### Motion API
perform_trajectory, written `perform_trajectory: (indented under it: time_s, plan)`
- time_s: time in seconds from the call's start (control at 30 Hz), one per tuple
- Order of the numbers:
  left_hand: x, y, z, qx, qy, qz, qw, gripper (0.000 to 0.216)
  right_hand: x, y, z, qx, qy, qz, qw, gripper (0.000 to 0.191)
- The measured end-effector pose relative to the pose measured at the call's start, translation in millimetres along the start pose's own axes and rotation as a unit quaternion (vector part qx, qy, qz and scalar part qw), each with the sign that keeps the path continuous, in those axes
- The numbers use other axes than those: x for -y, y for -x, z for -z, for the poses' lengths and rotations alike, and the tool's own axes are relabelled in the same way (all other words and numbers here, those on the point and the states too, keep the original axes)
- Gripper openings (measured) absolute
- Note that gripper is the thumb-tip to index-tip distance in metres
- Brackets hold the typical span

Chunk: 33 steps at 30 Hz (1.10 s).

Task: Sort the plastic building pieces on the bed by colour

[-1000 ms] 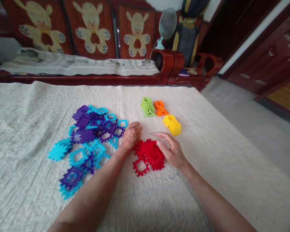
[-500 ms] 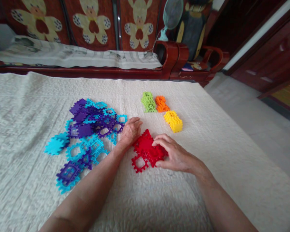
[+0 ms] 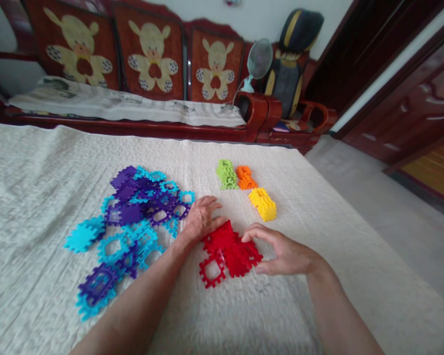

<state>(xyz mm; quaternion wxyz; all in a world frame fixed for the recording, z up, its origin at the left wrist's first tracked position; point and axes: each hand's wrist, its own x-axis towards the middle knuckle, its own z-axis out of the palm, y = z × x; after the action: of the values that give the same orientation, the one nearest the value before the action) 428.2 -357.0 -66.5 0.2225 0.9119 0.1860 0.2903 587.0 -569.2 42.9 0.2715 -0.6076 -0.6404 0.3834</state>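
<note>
A small heap of red interlocking plastic building tiles point(image 3: 232, 249) lies on the quilted cover, one frame-shaped tile at its lower left. At the heap's upper left rests my left hand point(image 3: 204, 217), fingers stretched out and the thumb along the top edge of the red tiles. My right hand point(image 3: 277, 250) is at the heap's right side with thumb and fingers apart, the fingertips at or just above the tiles; whether they touch, I cannot tell. Left of my left hand spreads a loose pile of purple tiles point(image 3: 131, 213) and light blue tiles point(image 3: 83, 235).
Farther back stand stacks of green tiles point(image 3: 227, 175), orange tiles point(image 3: 246, 178) and yellow tiles point(image 3: 263, 204). The cream quilted cover point(image 3: 318, 217) ends at an edge on the right. Beyond it are a wooden bench point(image 3: 133, 129) and a fan point(image 3: 259, 59).
The camera view has tilted up. My right hand has drawn back slightly to the right, its grip on the red tiles loosened. My left thumb has spread toward the red tiles.
</note>
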Motion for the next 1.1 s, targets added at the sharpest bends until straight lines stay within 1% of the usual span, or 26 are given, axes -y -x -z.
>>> perform_trajectory:
  time_s: [0.03, 0.07, 0.1, 0.13, 0.2, 0.23, 0.27, 0.33, 0.4, 0.47, 0.57, 0.7, 0.8, 0.93, 1.1]
  plan:
    - [-1, 0, 1, 0.010, 0.001, 0.001, 1.000, 0.038, -3, -2, 3, 0.002, -0.030, -0.001, 1.000, 0.051]
    - [-1, 1, 2, 0.016, 0.004, 0.001, 1.000, 0.041, -6, -6, 4, -0.011, -0.058, -0.005, 0.998, 0.052]
    - [-1, 1, 2, 0.016, 0.011, 0.002, 1.000, 0.042, -11, -12, 4, -0.042, -0.075, -0.015, 0.996, 0.052]
    - [0, 1, 1, 0.010, 0.022, 0.004, 1.000, 0.040, -16, -20, 2, -0.091, -0.078, -0.030, 0.992, 0.051]
    - [1, 0, 0, -0.018, 0.047, 0.011, 0.999, 0.031, -28, -41, -5, -0.218, -0.027, -0.070, 0.973, 0.048]
    - [1, -1, -1, -0.034, 0.055, 0.014, 0.998, 0.027, -34, -52, -9, -0.283, 0.018, -0.085, 0.955, 0.047]
    - [2, -2, -2, -0.051, 0.059, 0.015, 0.997, 0.025, -41, -63, -13, -0.325, 0.061, -0.087, 0.940, 0.047]
    - [2, -4, -3, -0.077, 0.055, 0.008, 0.996, 0.025, -53, -81, -21, -0.352, 0.120, -0.072, 0.926, 0.044]
    - [1, -5, -4, -0.089, 0.049, -0.005, 0.995, 0.023, -63, -91, -28, -0.364, 0.154, -0.061, 0.917, 0.042]
    - [1, -5, -4, -0.097, 0.043, -0.016, 0.994, 0.022, -70, -94, -31, -0.363, 0.169, -0.052, 0.915, 0.042]
    - [1, -5, -4, -0.109, 0.037, -0.022, 0.993, 0.023, -73, -91, -32, -0.341, 0.170, -0.035, 0.924, 0.043]
    - [4, -5, -6, -0.122, 0.030, -0.030, 0.992, 0.025, -73, -89, -28, -0.316, 0.186, -0.016, 0.930, 0.035]
    - [6, -4, -7, -0.126, 0.026, -0.038, 0.991, 0.027, -75, -88, -27, -0.303, 0.207, 0.000, 0.930, 0.033]
    - [9, -3, -8, -0.121, 0.035, -0.025, 0.992, 0.028, -78, -87, -26, -0.294, 0.216, 0.030, 0.931, 0.034]
    - [8, -3, -8, -0.107, 0.040, -0.015, 0.993, 0.029, -80, -89, -25, -0.306, 0.214, 0.032, 0.927, 0.033]
